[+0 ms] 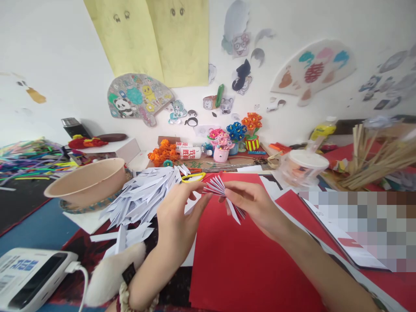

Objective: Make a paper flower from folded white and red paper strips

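Both of my hands meet over a red paper sheet (240, 260). My right hand (256, 203) pinches a fanned bundle of folded red-and-white paper strips (217, 187), its fingers closed around the lower ends. My left hand (180, 208) touches the fan's left edge with curled fingertips. A pile of folded white paper strips (143, 195) lies just left of my left hand. Yellow-handled scissors (194, 177) rest behind the fan.
A tan bowl (87, 180) sits at the left on a woven mat. A white device with a cable (29, 277) lies at the lower left. Pipe-cleaner flowers in pots (234, 136), a lidded clear cup (303, 167) and wooden sticks (380, 162) stand behind.
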Motion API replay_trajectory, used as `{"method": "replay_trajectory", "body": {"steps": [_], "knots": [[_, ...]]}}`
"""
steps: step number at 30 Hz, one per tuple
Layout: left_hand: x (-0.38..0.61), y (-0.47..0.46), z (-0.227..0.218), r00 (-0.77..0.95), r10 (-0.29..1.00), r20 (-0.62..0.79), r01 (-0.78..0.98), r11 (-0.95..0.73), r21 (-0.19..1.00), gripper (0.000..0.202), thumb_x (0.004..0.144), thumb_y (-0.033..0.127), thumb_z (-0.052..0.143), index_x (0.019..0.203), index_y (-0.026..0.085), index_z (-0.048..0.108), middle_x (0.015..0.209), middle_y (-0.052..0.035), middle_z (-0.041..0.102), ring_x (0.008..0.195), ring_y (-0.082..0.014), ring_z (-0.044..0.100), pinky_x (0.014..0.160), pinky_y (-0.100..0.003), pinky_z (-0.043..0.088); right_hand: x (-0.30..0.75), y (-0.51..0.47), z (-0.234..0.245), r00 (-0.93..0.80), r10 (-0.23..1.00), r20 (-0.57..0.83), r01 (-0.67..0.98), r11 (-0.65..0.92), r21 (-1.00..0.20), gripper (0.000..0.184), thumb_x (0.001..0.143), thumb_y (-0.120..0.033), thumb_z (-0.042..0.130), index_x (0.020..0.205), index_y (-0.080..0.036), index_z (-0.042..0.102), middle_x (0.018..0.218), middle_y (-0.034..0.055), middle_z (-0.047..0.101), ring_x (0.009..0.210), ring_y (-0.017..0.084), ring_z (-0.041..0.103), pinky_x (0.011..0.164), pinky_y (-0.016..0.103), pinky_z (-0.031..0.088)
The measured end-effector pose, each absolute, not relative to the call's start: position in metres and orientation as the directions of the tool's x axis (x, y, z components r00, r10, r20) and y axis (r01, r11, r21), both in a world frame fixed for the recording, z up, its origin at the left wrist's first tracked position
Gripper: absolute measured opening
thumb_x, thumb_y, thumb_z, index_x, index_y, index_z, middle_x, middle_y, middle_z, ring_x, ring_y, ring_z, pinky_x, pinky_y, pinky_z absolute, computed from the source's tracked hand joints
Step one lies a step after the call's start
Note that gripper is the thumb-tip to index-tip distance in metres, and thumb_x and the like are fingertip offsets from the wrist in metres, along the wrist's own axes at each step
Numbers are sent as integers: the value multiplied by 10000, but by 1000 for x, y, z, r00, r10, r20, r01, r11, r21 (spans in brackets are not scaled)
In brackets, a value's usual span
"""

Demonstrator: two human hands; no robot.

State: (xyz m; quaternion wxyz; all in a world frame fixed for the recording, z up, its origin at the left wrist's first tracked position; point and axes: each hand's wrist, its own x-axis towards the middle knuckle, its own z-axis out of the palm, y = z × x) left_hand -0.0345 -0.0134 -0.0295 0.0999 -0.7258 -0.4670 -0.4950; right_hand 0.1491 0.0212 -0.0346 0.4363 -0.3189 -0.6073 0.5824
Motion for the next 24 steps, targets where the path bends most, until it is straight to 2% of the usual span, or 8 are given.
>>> {"method": "replay_trajectory", "body": {"steps": [4, 10, 19, 24], "knots": [[-35, -15, -29, 88, 569, 817, 776, -554, 302, 105, 871, 187, 677, 968, 197, 637, 785, 6, 686, 653, -129, 582, 620, -251, 468, 150, 22, -34, -423, 889, 173, -145, 122, -982, 288, 907, -414, 644, 1067, -187, 718, 816, 32, 668, 603, 112, 553, 479, 216, 417], [-34, -15, -28, 96, 566, 819, 775, -559, 295, 90, 862, 155, 682, 930, 187, 634, 764, 17, 670, 656, -124, 573, 622, -240, 452, 155, 27, -36, -482, 864, 144, -131, 91, -987, 341, 918, -466, 618, 842, -153, 731, 765, 50, 665, 617, 116, 545, 490, 220, 375], [-34, -15, -29, 110, 550, 828, 775, -569, 275, 92, 849, 134, 696, 889, 180, 627, 759, 18, 666, 656, -116, 564, 626, -232, 438, 158, 29, -36, -495, 864, 90, -212, -19, -977, 408, 925, -520, 581, 994, -149, 739, 766, 60, 702, 544, 109, 566, 502, 233, 419], [-33, -15, -29, 120, 539, 834, 765, -586, 268, 101, 852, 129, 692, 906, 185, 628, 785, 15, 679, 675, -119, 579, 638, -234, 447, 158, 30, -37, -509, 851, 131, -233, 11, -972, 363, 925, -484, 601, 997, -160, 747, 761, 46, 694, 512, 84, 541, 458, 212, 387]]}}
